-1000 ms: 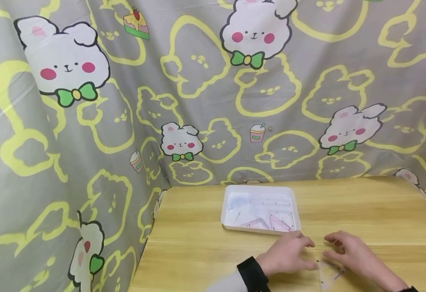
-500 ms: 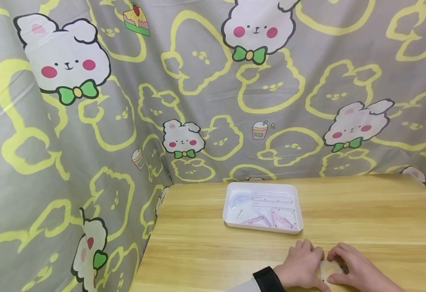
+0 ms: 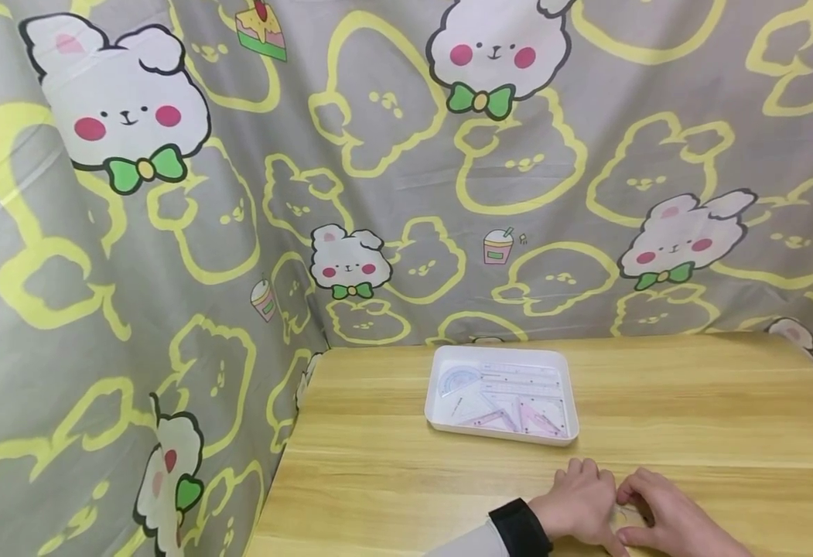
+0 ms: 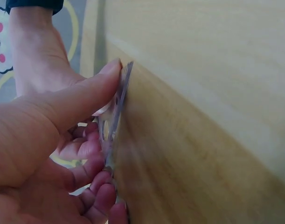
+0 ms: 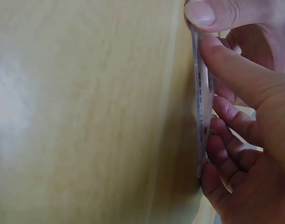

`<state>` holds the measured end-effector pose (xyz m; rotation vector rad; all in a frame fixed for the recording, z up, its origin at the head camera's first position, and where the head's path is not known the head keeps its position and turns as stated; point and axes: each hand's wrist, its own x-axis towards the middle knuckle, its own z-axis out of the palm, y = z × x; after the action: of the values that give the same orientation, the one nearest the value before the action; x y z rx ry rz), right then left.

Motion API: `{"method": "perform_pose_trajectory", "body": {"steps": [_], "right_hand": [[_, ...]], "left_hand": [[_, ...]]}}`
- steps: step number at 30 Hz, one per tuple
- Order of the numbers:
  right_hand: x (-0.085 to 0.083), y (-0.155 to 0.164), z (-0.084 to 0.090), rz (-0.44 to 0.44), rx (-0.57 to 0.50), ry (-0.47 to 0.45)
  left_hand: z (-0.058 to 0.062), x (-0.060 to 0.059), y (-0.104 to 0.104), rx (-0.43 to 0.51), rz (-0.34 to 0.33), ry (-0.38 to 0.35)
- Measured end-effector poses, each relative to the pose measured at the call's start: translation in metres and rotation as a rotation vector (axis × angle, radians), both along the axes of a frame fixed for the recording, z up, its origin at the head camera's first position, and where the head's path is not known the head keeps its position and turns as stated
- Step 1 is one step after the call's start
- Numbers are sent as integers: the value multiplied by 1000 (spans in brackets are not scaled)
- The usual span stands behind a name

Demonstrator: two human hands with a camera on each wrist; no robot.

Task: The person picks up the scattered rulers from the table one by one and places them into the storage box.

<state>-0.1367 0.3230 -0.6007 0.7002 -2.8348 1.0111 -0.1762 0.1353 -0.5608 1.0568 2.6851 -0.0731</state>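
Between both hands is a clear plastic set square (image 4: 116, 109), mostly covered in the head view. Its thin edge with printed marks shows in the right wrist view. My left hand (image 3: 580, 503) holds one side, thumb (image 4: 93, 91) near its upper corner and curled fingertips along the lower edge. On the other side my right hand (image 3: 671, 517) grips it, thumb (image 5: 226, 60) against the face and fingertips on the edge. In both wrist views the set square appears edge-on, close over the wooden table (image 3: 378, 480).
A white tray (image 3: 431, 410) stands behind the hands. In it lie a blue protractor (image 3: 459, 379), clear rulers (image 3: 520, 373) and pink-marked set squares (image 3: 544, 418). A grey curtain (image 3: 406, 186) with rabbit prints hangs along the table's back and left.
My hands have come together round the set square, which lay more visible between them a second ago. The left hand has moved right and slightly nearer; the head view has shifted a little.
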Motion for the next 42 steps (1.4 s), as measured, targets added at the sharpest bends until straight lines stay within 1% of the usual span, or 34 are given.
{"method": "perform_pose_trajectory", "body": {"steps": [1,2,4,7,8,9,11,13,15,17,19,21,23,25,28,33,35,37,40,42], "right_hand": [[0,-1,1,4,-10,-16],[0,-1,2,15,-30,-57],[-1,-2,4,60,-101,-122],[-2,-1,8,124,-213,-220],[-3,-1,9,139,-251,-254],[-4,-2,11,156,-279,-238],[-6,-5,15,145,-311,-192],[-10,-12,21,115,-343,-111],[-17,-22,29,65,-361,-11],[-27,-33,40,8,-369,49],[-40,-44,54,-38,-374,47],[-55,-56,67,-76,-366,29],[-71,-68,78,-112,-351,4],[-89,-79,84,-134,-326,-10],[-116,-93,88,-138,-319,-39],[-155,-114,83,-102,-369,-96],[-169,-123,80,-89,-381,-101],[-181,-131,75,-83,-380,-107],[-196,-143,67,-77,-361,-116],[-204,-150,62,-71,-348,-126]], "left_hand": [[1,-1,-1,4,4,-9],[1,-1,-2,15,4,-22],[1,-3,-7,69,-1,-78],[3,-10,-19,223,-37,-193],[3,-13,-25,279,-56,-219],[5,-17,-31,337,-69,-245],[9,-26,-43,458,-90,-291],[15,-35,-56,581,-76,-362],[23,-46,-69,698,-39,-461],[31,-58,-81,800,12,-544],[41,-72,-94,859,63,-569],[50,-88,-105,898,98,-559],[58,-104,-117,911,117,-530],[65,-119,-128,905,114,-494],[72,-139,-141,882,103,-431],[68,-169,-160,814,90,-323],[66,-180,-168,767,89,-250],[64,-188,-174,708,90,-166],[60,-198,-181,598,97,-40],[56,-202,-185,521,115,17]]}}
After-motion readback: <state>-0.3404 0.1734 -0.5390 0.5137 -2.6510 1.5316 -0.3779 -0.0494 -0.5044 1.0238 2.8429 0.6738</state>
